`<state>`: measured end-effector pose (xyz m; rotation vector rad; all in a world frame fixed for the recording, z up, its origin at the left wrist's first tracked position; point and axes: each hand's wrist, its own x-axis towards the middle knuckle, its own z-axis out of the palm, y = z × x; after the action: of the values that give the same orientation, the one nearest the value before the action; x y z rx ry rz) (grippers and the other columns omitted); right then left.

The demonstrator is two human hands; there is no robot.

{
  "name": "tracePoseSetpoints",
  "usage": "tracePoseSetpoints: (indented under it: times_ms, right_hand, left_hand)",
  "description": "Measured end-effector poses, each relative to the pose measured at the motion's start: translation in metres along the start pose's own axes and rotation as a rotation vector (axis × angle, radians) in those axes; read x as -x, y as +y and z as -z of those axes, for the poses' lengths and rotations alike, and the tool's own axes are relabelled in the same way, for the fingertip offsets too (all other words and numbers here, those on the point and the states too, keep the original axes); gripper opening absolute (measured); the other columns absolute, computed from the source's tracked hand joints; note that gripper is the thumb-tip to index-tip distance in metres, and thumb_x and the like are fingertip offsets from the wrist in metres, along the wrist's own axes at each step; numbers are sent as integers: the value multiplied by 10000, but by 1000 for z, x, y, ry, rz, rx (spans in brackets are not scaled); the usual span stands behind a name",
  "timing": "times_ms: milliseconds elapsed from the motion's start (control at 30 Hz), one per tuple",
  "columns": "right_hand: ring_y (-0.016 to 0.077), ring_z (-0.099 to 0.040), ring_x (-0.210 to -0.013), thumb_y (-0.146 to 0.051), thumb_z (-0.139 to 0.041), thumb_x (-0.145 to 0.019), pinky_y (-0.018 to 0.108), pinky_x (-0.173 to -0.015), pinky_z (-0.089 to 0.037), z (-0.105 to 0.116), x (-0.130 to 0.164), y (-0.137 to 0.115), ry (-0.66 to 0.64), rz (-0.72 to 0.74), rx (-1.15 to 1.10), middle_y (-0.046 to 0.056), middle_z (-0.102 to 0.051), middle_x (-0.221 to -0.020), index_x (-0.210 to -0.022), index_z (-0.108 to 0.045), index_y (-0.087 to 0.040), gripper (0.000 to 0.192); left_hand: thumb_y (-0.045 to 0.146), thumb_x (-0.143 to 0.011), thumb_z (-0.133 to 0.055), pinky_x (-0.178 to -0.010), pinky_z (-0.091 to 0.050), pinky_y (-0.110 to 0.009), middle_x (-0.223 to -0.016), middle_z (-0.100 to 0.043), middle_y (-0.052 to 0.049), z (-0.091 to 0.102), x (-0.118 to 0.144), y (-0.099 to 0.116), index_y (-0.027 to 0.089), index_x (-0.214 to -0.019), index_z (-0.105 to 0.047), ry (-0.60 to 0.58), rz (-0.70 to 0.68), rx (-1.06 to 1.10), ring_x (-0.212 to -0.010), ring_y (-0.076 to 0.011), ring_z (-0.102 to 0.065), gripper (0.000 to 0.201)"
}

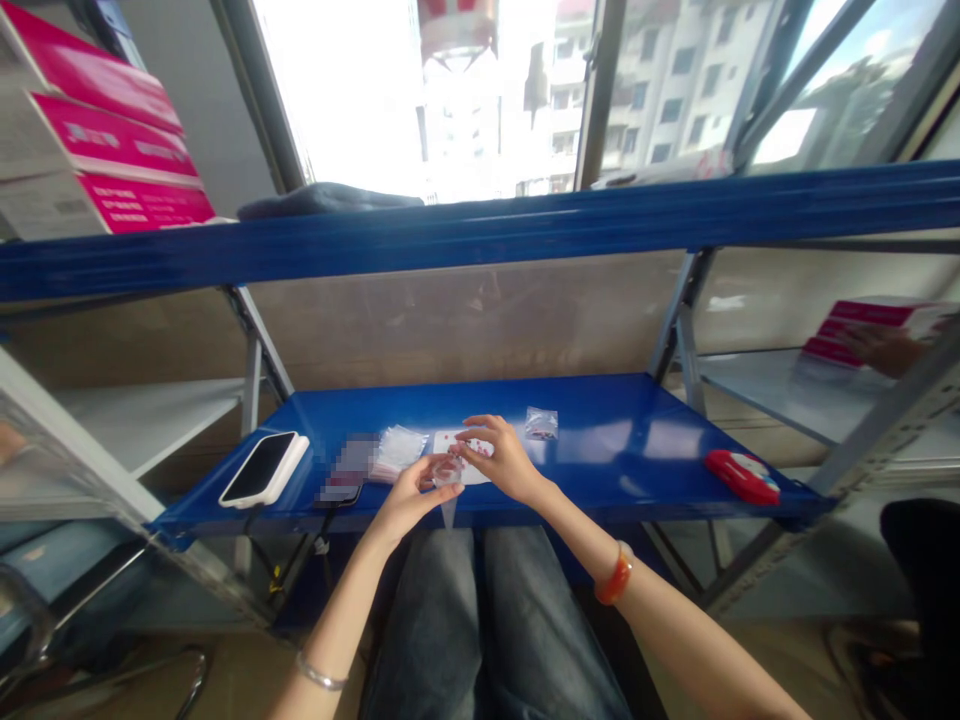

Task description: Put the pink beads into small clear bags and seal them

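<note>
A: Small clear plastic bag (448,478), held at the front edge of the blue shelf (637,450), dead centre of the view; its lower end hangs down past the shelf lip.

B: Grip?

A: Left hand (409,495) comes up from 6 o'clock; thumb and fingers close in a pinch on the bag's left side; right hand (501,458) is curled over the bag from 2 o'clock, fingertips pinching at its top; whether something small sits between those fingertips, cannot tell.

B: Wrists?

A: Silver bangle (321,675) on the left; orange bracelet (616,575) on the right.

B: Around the bag?

A: White sheet (474,452) with red marks just behind the hands, partly covered by the right one; stack of clear bags (397,448) at 10 o'clock, just beside; one filled small bag (541,424) at 1 o'clock, near; blurred patch at 9 o'clock, unreadable.

B: Farther out?

A: Phone (264,467) in a white case, screen dark, at 9 o'clock, well apart, tilted; red case (742,476) at 3 o'clock near the shelf's right end; pink-and-white boxes (112,150) stacked at 10 o'clock on the upper level; another person's hand (883,350) at 2 o'clock on pink boxes (862,325) on the neighbouring shelf; knees in grey jeans (487,630) under the shelf at 6 o'clock.
</note>
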<state>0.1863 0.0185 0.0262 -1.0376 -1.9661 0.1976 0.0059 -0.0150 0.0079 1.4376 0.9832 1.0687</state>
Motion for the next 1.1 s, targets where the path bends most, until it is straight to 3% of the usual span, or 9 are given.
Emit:
tracePoseSetpoints:
  times_ms: [100, 267, 467, 633, 767, 933, 1100]
  right_hand:
    - [203, -565, -935, -337, -610, -810, 334, -835, -408, -8, -1, 24, 36, -114, 79, 75, -649, -995, -883, -705, -210, 175]
    - [213, -558, -877, -319, -631, -779, 315, -768, -395, -22, 8, 53, -148, -276, 296, 74, -639, -883, -786, -718, -204, 145]
    - [233, -532, -958, -253, -609, -788, 327, -790, -362, -36, 23, 58, -213, -298, 403, 79, -624, -947, -837, -711, -200, 125]
    - [229, -531, -936, -255, -582, -815, 328, -779, -362, -32, 16, 60, -180, -295, 363, 78, -628, -919, -789, -713, -200, 144]
    - [222, -538, -901, -292, -616, -797, 340, -800, -379, -16, 0, 48, -65, -259, 225, 70, -638, -914, -788, -711, -209, 126]
    - [209, -555, -909, -324, -596, -812, 347, -848, -394, 11, -15, 5, 97, -81, 12, 63, -637, -911, -817, -704, -208, 158]
    - [186, -556, -896, -348, -595, -817, 324, -838, -408, 19, -13, -27, 19, 28, -65, 48, -625, -889, -800, -697, -204, 177]
  left_hand:
    - [332, -624, -774, -999, -360, -431, -1168, -620, -136, 3, 1, 4, 160, -1070, -607, 10, 9, -7, -1161, -298, -513, 506]
    - [356, -613, -779, -1000, -360, -435, -1148, -631, -134, 7, 1, 5, 166, -1047, -617, 35, 17, 10, -1137, -291, -536, 501]
    - [359, -612, -780, -1000, -360, -443, -1132, -637, -132, 9, 1, 6, 162, -1047, -615, 33, 12, 41, -1129, -293, -540, 506]
    - [343, -592, -795, -989, -375, -443, -1129, -637, -135, 9, 2, 8, 159, -1038, -623, 27, 25, 83, -1129, -299, -540, 512]
    - [316, -589, -798, -986, -377, -453, -1153, -627, -142, 8, 2, 6, 159, -1062, -613, 13, 53, 73, -1129, -300, -541, 532]
    - [277, -588, -795, -993, -388, -415, -1152, -636, -99, 7, 2, 6, 178, -1046, -632, -3, 23, 92, -1144, -280, -529, 496]
    - [266, -575, -797, -939, -434, -414, -1101, -652, -86, 7, 3, 7, 181, -1036, -637, 8, 41, 140, -1087, -276, -562, 495]
